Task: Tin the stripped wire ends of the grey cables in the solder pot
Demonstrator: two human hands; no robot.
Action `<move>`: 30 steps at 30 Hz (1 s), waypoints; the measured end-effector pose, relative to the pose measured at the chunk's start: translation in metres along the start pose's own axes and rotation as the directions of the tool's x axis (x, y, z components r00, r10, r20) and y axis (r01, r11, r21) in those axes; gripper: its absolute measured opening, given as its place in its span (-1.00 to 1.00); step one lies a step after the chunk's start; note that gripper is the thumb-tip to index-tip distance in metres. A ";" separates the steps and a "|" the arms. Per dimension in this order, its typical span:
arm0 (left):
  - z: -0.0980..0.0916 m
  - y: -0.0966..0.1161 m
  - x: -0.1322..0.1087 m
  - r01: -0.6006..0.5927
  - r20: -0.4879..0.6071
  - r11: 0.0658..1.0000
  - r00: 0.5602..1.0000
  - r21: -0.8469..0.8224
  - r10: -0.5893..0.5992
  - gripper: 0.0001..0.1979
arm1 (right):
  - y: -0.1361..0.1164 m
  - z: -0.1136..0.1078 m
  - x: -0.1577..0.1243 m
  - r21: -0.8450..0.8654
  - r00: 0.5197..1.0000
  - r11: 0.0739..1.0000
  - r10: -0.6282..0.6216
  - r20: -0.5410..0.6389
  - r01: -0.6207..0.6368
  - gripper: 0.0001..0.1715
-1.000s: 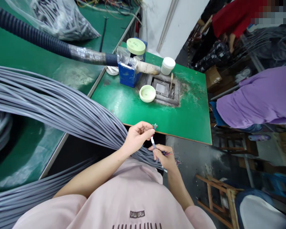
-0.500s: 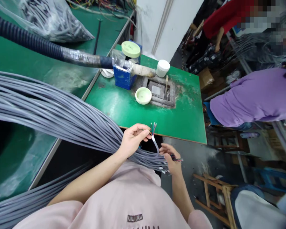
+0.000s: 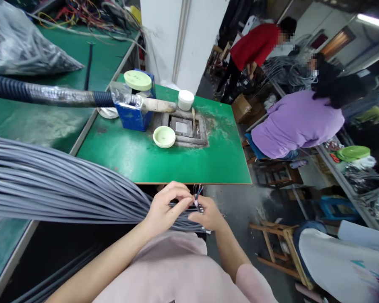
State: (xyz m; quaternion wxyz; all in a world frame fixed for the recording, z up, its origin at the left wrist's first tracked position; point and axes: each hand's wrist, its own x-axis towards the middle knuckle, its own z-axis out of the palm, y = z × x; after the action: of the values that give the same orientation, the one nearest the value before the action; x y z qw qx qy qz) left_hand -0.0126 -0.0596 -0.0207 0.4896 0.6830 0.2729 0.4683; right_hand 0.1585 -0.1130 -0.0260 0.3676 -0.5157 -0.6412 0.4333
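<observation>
In front of my chest I hold the stripped end of a grey cable [image 3: 196, 204], its thin coloured wires [image 3: 197, 192] fanned out and pointing up. My left hand [image 3: 167, 208] is closed in a pinch, thumb and fingertips at the left side of these wires; exactly which wire is between them is too small to see. My right hand [image 3: 208, 213] is closed round the cable just below the wires, thumb in front. A thick bundle of grey cables [image 3: 82, 191] runs in from the left and passes beneath my hands, partly hidden by them.
Beyond my hands is a green table [image 3: 177, 168] with a shallow pale dish [image 3: 164, 137], a white lidded jar [image 3: 186, 100], a recessed square unit [image 3: 181, 127] and a blue box [image 3: 132, 117] under a hose [image 3: 72, 94]. Co-workers and a wooden stool [image 3: 279, 248] are on the right.
My right hand has moved left and up from the bundle's ends to the single cable and closed round it. My left hand stays at the wires. The view has swung to the right.
</observation>
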 end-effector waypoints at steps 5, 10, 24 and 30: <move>-0.006 0.002 -0.003 -0.143 -0.068 0.977 0.985 0.158 0.156 -0.92 | -0.007 0.008 0.018 0.345 0.997 0.935 0.079 0.013 -0.079 -0.54; -0.001 -0.002 -0.004 -0.204 -0.106 0.951 0.967 0.234 0.233 -0.90 | -0.005 0.011 0.019 0.419 0.987 0.902 0.146 -0.067 -0.105 -0.46; 0.002 -0.009 -0.003 -0.105 -0.248 0.994 0.963 0.029 0.109 -0.95 | -0.014 0.016 0.023 0.411 0.949 0.907 0.041 -0.312 0.096 -0.78; -0.001 -0.009 -0.001 -0.109 -0.282 0.994 0.954 0.005 0.106 -0.95 | -0.021 0.017 0.030 0.402 0.951 0.903 -0.024 -0.308 0.153 -0.87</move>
State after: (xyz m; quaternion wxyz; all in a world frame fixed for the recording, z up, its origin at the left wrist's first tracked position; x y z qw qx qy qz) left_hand -0.0130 -0.0566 -0.0292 0.4231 0.6206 0.2999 0.5881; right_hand 0.1294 -0.0883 -0.0122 0.5811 -0.4531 -0.4936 0.4619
